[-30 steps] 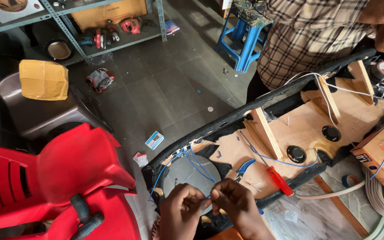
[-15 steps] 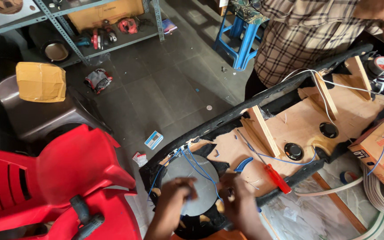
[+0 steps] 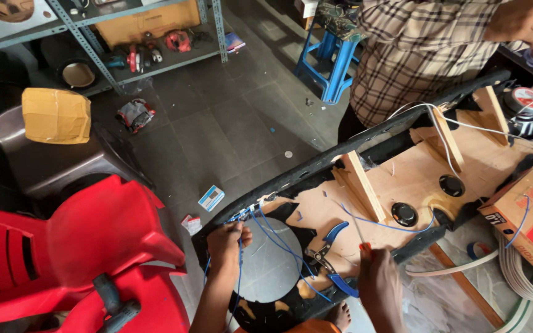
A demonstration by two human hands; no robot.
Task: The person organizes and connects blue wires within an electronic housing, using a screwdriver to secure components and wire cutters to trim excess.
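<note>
A long wooden panel with a black carpeted edge lies in front of me, with a large round cut-out at its near end. My left hand pinches a bundle of blue wires at the panel's left edge. My right hand is closed around a red-handled tool, of which only the red tip shows. Blue-handled pliers lie on the panel between my hands. Two small black round speakers sit in the wood farther right.
Another person in a checked shirt stands behind the panel. Red plastic chairs crowd the left. A cardboard box and coiled white cable lie at the right. A blue stool, a brown chair with a yellow parcel and metal shelving stand beyond.
My hands, which were together over the round cut-out, have moved apart. The left went to the wires at the panel's edge and the right went right onto the red-handled tool.
</note>
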